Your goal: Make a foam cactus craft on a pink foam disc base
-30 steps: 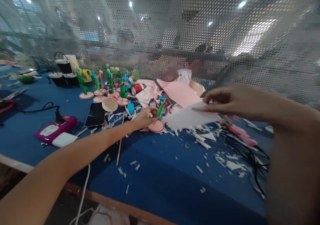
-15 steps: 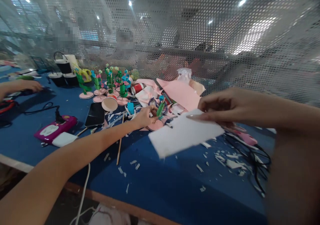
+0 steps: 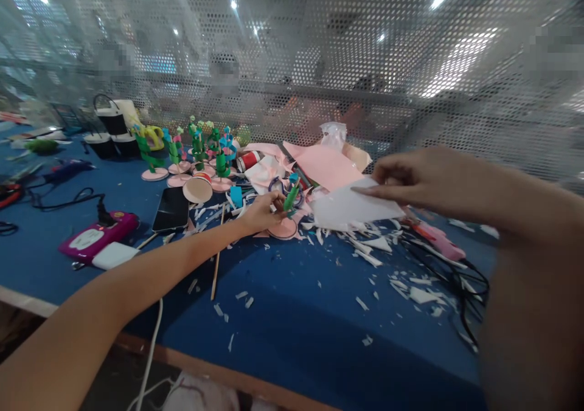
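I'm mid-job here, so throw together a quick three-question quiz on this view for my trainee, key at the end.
1. What does the right hand hold?
A) a red cup
B) a white sheet
C) a wooden stick

2. True or false: in the picture, the black phone lies left of the pink tool.

3. Fill the gap: the left hand holds a stem coloured ____.

Key: 1. B; 2. true; 3. green

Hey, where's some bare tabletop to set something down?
Widest: the near blue tabletop between the wooden stick and black cables, with stray paper scraps. Smaller: between the purple socket block and front edge. Crowded: around left hand and right hand, and among the paper flowers.
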`<state>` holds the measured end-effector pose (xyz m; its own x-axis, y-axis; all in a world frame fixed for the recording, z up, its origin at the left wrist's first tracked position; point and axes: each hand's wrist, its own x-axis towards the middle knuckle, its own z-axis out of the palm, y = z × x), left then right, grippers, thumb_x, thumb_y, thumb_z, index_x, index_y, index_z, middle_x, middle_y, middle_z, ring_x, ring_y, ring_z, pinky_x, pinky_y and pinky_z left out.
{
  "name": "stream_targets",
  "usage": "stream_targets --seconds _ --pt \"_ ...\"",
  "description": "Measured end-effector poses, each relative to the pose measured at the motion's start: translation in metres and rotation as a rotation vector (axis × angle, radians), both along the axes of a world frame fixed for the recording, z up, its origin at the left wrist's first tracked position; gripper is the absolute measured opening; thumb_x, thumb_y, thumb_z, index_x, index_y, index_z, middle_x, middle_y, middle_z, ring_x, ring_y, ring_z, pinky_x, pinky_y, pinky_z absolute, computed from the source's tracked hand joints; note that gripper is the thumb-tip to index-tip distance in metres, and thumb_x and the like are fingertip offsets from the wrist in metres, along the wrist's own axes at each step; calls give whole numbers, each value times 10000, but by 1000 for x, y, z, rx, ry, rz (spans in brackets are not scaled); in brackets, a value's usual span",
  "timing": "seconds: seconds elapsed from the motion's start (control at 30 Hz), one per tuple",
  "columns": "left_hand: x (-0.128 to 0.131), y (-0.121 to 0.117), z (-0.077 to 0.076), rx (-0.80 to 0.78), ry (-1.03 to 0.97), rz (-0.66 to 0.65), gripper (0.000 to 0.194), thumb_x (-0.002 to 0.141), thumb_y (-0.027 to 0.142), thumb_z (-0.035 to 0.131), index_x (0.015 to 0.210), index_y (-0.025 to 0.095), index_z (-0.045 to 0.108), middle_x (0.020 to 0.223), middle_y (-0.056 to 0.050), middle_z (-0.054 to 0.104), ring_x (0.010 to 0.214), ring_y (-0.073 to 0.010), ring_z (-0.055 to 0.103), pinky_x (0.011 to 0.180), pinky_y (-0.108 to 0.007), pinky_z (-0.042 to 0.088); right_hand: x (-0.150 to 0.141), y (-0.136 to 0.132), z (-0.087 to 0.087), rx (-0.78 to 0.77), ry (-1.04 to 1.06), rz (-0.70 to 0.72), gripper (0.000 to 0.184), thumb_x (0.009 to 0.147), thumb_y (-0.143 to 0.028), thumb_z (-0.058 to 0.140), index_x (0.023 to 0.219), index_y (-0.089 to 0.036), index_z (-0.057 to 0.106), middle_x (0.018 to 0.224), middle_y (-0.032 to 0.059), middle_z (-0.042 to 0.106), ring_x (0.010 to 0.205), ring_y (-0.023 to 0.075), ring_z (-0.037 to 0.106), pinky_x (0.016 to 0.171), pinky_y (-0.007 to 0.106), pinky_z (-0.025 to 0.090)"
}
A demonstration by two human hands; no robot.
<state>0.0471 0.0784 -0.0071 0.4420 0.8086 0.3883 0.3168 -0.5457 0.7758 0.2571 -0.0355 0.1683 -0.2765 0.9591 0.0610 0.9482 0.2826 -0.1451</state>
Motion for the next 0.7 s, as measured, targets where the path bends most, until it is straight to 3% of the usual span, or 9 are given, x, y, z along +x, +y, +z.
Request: stream_targets --seconds 0.03,0.17,0.23,0.3,0.37,0.53,0.57,0.7 --pt "0 0 0 7 0 0 182 714 171 638 865 156 538 682 23 608 634 -123 589 608 -231 453 -1 1 0 -7 6 19 554 728 -743 454 684 -194 508 593 23 503 530 117 421 517 300 306" --pt "-1 0 -1 49 3 -6 160 707 143 627 846 153 548 697 15 628 631 -123 594 635 -237 461 -9 -4 2 -271 86 143 579 697 -774 454 641 -200 510 579 10 454 518 109 402 490 285 296" --pt "-1 0 0 51 5 4 157 697 135 631 826 152 543 707 8 629 664 -132 603 633 -233 459 -8 -2 1 -213 51 78 558 709 -750 473 636 -198 510 580 15 457 521 112 401 489 286 290" --pt "0 -1 1 36 -2 8 161 698 141 631 823 153 530 696 10 620 668 -135 603 623 -231 457 -4 2 -1 -41 -6 -15 525 731 -711 488 643 -194 502 589 27 482 532 119 410 502 294 285" --pt "0 -2 3 17 -10 -16 151 715 151 619 831 156 523 667 21 611 640 -130 599 620 -234 460 -2 3 -1 36 -7 -25 522 735 -707 481 653 -191 496 588 27 488 532 119 410 505 294 281" --pt "-1 -3 3 -7 -11 -44 164 719 143 613 863 156 535 639 33 608 592 -123 596 644 -247 470 -7 -4 2 -284 103 179 575 715 -757 455 652 -189 513 584 -8 430 515 91 381 480 267 286" --pt "-1 -2 3 -1 -9 -35 164 713 140 617 854 156 536 648 31 608 601 -123 598 641 -243 470 -5 -2 1 -263 82 158 570 721 -752 455 656 -189 517 584 -6 440 515 93 389 488 271 292" --pt "-1 1 1 38 -6 -19 151 701 138 625 816 168 530 655 33 597 628 -117 587 608 -219 460 4 12 -6 67 -59 -21 503 771 -679 460 695 -187 522 621 31 530 552 121 439 542 305 303"
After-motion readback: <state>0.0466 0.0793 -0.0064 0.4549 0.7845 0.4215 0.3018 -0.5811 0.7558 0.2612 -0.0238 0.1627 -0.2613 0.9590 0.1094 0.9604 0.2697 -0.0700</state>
